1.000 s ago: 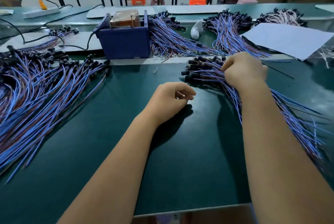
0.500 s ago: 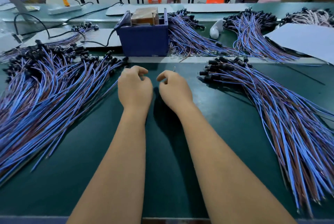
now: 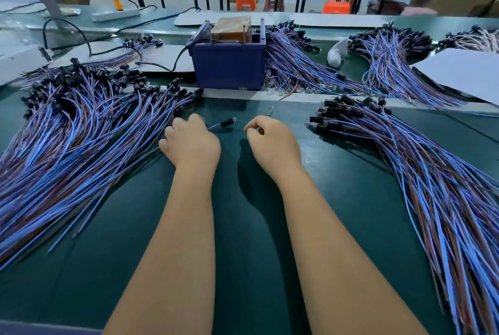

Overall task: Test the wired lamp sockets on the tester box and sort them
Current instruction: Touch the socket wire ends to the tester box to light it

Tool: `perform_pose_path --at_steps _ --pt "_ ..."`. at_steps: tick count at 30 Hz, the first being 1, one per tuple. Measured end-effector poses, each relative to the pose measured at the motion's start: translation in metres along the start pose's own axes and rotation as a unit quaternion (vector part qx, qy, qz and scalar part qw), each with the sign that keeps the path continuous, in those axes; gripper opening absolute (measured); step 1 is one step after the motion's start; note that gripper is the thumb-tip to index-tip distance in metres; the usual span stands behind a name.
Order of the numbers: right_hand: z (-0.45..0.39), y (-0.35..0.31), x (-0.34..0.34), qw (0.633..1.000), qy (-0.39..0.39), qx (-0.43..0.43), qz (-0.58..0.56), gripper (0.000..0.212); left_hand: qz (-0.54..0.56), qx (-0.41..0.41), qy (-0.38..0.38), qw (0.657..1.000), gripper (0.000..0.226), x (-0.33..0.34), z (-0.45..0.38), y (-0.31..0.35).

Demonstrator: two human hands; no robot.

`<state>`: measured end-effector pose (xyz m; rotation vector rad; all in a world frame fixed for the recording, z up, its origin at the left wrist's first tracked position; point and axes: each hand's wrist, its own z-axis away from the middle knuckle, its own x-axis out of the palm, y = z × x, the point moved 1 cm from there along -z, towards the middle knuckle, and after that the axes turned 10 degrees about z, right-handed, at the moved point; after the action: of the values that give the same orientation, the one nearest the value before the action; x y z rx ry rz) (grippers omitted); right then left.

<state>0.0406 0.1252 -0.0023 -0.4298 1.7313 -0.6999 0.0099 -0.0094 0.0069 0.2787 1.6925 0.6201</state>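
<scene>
My left hand [image 3: 191,142] grips one wired lamp socket [image 3: 226,122]; its black head sticks out to the right of my fingers, just above the green mat. My right hand [image 3: 272,142] hovers beside it with curled fingers, thumb against forefinger, and nothing visible in them. The blue tester box [image 3: 229,67] stands straight ahead beyond both hands, a brown block on top. A big fan of blue-wired sockets [image 3: 81,124] lies to the left, touching my left hand. A second pile of sockets [image 3: 405,159] lies to the right.
A small clear bulb [image 3: 270,111] lies on the mat between the hands and the box. More socket bundles [image 3: 291,64] and a white sheet [image 3: 464,75] lie behind, on the far side of a metal strip. A black cable [image 3: 172,61] runs into the box.
My right hand left the right pile and came to the middle beside my left. My left hand moved forward and now holds a single socket; the two hands have drawn slightly apart.
</scene>
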Motion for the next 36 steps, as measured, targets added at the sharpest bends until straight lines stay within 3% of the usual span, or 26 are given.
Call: perform_pose_path --at_steps 4,6,7,9,12,15,17,20,25,26,29,30,36 --pt "0.002 0.003 -0.002 0.997 0.012 -0.012 -0.069 0.020 0.022 0.010 0.019 1.000 0.029 0.005 0.000 0.001" --pt "0.002 0.003 -0.003 0.996 0.019 -0.007 -0.081 0.021 0.153 0.055 0.078 0.984 0.026 0.006 -0.001 0.001" --pt "0.002 0.002 -0.003 0.996 0.016 -0.006 -0.086 0.021 0.248 0.083 0.102 0.960 0.024 0.006 -0.001 0.004" --pt "0.002 0.001 -0.005 0.996 0.000 -0.009 -0.085 0.025 0.429 0.118 0.090 0.891 0.021 0.004 0.002 0.014" --pt "0.002 -0.002 -0.006 0.991 -0.013 -0.002 -0.133 0.028 0.648 0.107 -0.019 0.754 0.031 0.003 0.010 0.030" --pt "0.005 -0.006 -0.011 0.930 -0.024 0.033 -0.366 0.027 0.758 0.089 -0.181 0.620 0.037 0.003 0.017 0.037" --pt "0.003 -0.006 -0.016 0.881 -0.031 0.045 -0.470 0.027 0.760 0.090 -0.273 0.583 0.045 0.002 0.019 0.036" --pt "-0.001 -0.003 -0.022 0.846 -0.050 0.097 -0.522 0.029 0.700 0.102 -0.373 0.600 0.041 -0.001 0.022 0.033" --pt "-0.001 0.003 -0.025 0.814 -0.038 0.138 -0.563 0.013 0.503 0.121 -0.516 0.683 0.029 -0.001 0.031 0.033" --pt "-0.001 0.004 -0.024 0.829 -0.032 0.139 -0.540 0.011 0.468 0.131 -0.534 0.692 0.028 0.000 0.034 0.034" --pt "-0.002 0.010 -0.024 0.940 0.005 0.087 -0.329 0.014 0.429 0.131 -0.557 0.699 0.027 0.001 0.036 0.035" --pt "-0.002 0.011 -0.025 0.960 0.021 0.065 -0.272 0.016 0.429 0.130 -0.557 0.699 0.027 0.001 0.035 0.035" --pt "-0.001 0.013 -0.019 0.990 0.028 0.042 -0.131 0.010 0.484 0.161 -0.447 0.735 0.032 -0.013 0.025 0.028"
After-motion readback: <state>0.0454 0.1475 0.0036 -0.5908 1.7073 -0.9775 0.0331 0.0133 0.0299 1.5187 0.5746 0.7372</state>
